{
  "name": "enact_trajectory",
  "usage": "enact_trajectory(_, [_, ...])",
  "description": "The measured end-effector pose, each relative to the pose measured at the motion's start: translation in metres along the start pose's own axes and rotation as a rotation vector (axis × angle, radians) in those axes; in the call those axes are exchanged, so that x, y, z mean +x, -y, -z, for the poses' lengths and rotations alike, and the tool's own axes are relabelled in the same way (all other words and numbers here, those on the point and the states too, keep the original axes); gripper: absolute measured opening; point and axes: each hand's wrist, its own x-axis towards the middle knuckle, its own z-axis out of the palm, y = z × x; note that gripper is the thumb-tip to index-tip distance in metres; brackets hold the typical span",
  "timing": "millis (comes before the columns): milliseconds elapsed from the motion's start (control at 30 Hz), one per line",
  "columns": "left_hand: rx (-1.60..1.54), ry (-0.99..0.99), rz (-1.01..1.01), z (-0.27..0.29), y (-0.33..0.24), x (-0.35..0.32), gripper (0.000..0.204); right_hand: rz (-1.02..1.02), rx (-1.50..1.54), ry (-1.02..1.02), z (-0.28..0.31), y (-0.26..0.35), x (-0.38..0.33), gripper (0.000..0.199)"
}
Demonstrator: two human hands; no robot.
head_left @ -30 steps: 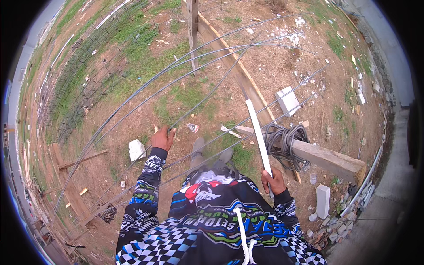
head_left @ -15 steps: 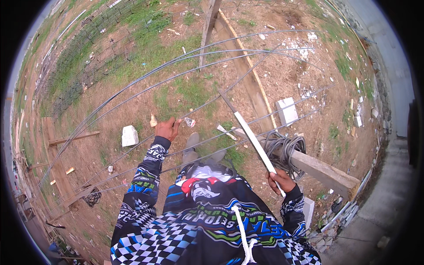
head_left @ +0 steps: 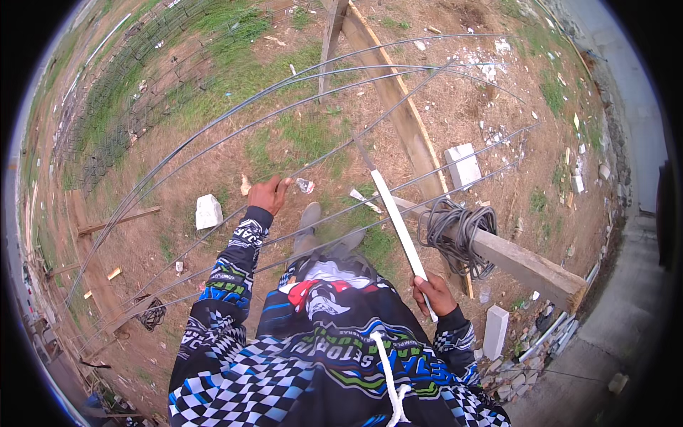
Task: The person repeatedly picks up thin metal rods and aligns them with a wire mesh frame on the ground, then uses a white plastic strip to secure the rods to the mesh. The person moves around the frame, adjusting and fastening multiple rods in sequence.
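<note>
My left hand (head_left: 269,195) is closed around a thin steel rod (head_left: 324,158), which slants from lower left to upper right in front of me. In my right hand (head_left: 435,293) is the lower end of a long white bar with a dark metal tip (head_left: 394,214). That tip meets the rod some way beyond my left hand; how it grips the rod is too small to make out. Two more rods (head_left: 334,212) pass under the white bar on my near side. Farther off, several bent rods (head_left: 281,85) curve across the view.
A wooden beam (head_left: 526,269) at right carries a coil of grey wire (head_left: 459,238). Another plank (head_left: 395,107) stands ahead. White blocks (head_left: 463,166) lie on the littered, grassy ground. At left are a wooden frame (head_left: 89,263) and dark mesh (head_left: 107,135).
My right hand has moved left with the lower end of the white bar, making the bar steeper. My left hand stays on the rod, almost in the same place.
</note>
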Motion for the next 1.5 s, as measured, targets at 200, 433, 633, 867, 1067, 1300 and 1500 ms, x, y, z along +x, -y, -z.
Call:
enact_trajectory(200, [-0.076, 0.037, 0.032, -0.008, 0.003, 0.006, 0.042, -0.005, 0.077, -0.102, -0.045, -0.008, -0.007, 0.026])
enact_trajectory(433, [-0.083, 0.036, 0.025, -0.013, 0.006, 0.009, 0.044, 0.021, 0.116, -0.17, -0.081, -0.018, -0.001, 0.027])
enact_trajectory(633, [-0.018, 0.07, 0.035, -0.011, 0.007, 0.01, 0.044, 0.026, 0.14, -0.201, -0.098, -0.026, 0.009, 0.027])
enact_trajectory(867, [-0.084, 0.077, -0.003, -0.006, 0.017, 0.023, 0.044, 0.053, 0.212, -0.112, -0.093, -0.03, 0.021, 0.024])
enact_trajectory(1067, [-0.078, 0.024, 0.0, -0.005, 0.004, 0.009, 0.042, 0.015, 0.065, -0.033, -0.01, 0.003, -0.001, 0.029])
enact_trajectory(1300, [-0.05, 0.007, -0.01, -0.011, 0.001, -0.001, 0.042, 0.034, 0.039, -0.089, 0.031, 0.014, -0.012, 0.031])
enact_trajectory(1500, [-0.051, 0.023, -0.018, -0.01, 0.002, -0.003, 0.045, 0.047, 0.033, -0.074, 0.053, 0.022, -0.005, 0.031])
